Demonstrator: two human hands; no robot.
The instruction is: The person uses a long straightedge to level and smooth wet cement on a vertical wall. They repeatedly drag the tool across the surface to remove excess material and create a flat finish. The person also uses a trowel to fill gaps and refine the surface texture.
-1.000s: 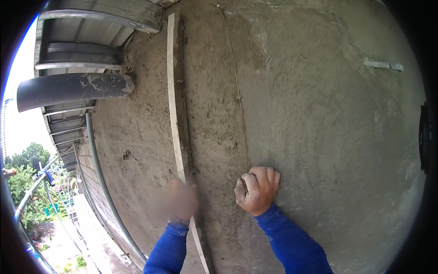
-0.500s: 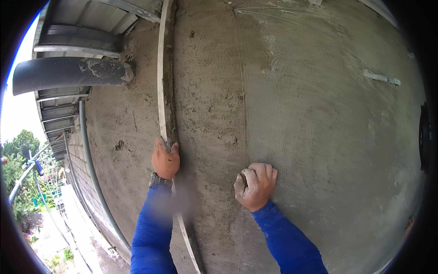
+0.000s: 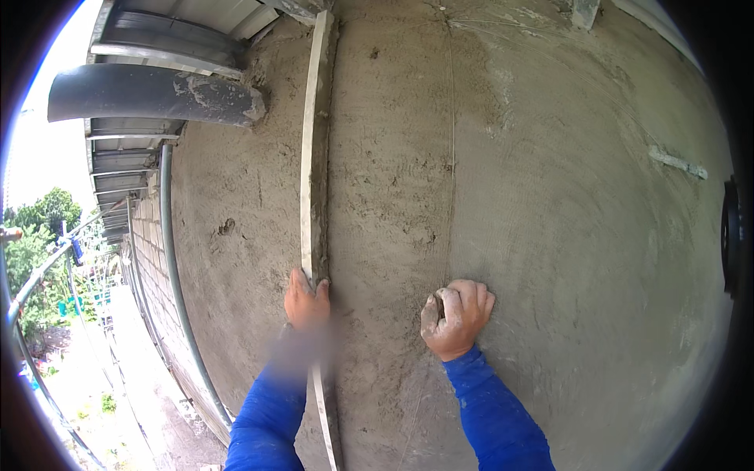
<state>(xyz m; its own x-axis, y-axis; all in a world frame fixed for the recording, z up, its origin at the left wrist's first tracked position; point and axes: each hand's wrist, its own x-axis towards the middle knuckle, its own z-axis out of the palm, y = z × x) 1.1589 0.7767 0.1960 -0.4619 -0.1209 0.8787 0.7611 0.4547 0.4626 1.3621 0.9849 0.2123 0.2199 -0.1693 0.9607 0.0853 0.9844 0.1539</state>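
My left hand [image 3: 307, 302] is closed on a long, narrow straightedge [image 3: 316, 149], its fingers and thumb wrapped over the edges. The bar stands nearly upright against the grey plastered wall [image 3: 565, 259], with a pale narrow face and a mortar-smeared side. A dark blur hides my left wrist and part of the bar below it. To the right, my right hand [image 3: 459, 318] is curled with its knuckles near the wall, beside a thin vertical line in the plaster. Mortar coats its fingers. Something dark shows inside the curl, too hidden to name.
A thick grey pipe [image 3: 157, 94] juts from the wall at upper left, under metal roofing [image 3: 177, 31]. A thinner upright pipe [image 3: 174, 235] runs down the left side by a block wall [image 3: 149, 243]. Scaffold tubes [image 3: 35, 279] stand outside. A short pale stub [image 3: 678, 162] projects at right.
The view has shifted, so the wall appears farther right and higher. Against the wall, my left hand and the straightedge have moved down. My right hand sits slightly lower, still curled.
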